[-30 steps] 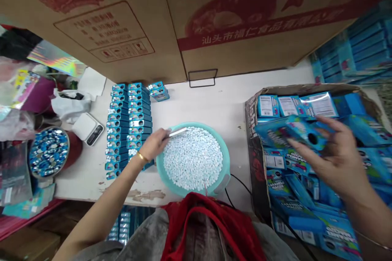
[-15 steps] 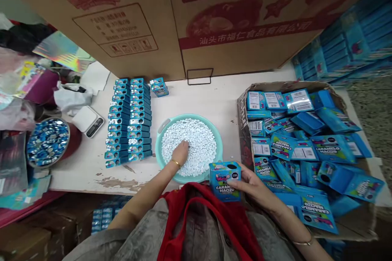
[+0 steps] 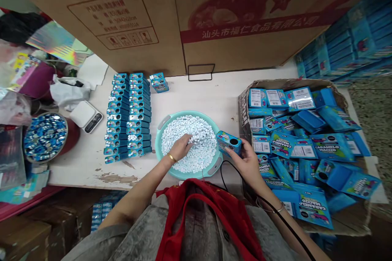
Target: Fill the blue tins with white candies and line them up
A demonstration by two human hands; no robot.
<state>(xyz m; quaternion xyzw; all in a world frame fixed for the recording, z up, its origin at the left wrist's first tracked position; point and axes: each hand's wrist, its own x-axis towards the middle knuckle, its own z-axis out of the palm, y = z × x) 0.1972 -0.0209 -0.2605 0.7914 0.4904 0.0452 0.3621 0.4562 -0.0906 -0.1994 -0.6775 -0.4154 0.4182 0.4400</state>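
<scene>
A mint-green basin [image 3: 159, 147] full of small white candies [image 3: 199, 157] sits on the table in front of me. Over these candies is my left hand [image 3: 181, 148], its fingers closed around a small handful of them. In my right hand [image 3: 248, 164] is a blue candy box [image 3: 229, 142], gripped by its sides at the basin's right rim. The box is tilted, and a dark round opening shows on its top. Left of the basin, several similar blue boxes [image 3: 139, 124] stand in two rows, some with white candies at their openings.
A carton [image 3: 243, 122] of jumbled blue boxes stands at right. Tall cardboard cartons [image 3: 153, 57] line the back. At left are a small scale [image 3: 86, 116], a pot [image 3: 67, 138] of shiny blue-and-silver pieces and plastic bags [image 3: 69, 91]. A black cable [image 3: 275, 208] runs by my right forearm.
My left hand has come up out of the candies with some in its fingers. My right hand has raised the box from near my lap to the basin's rim and tipped it.
</scene>
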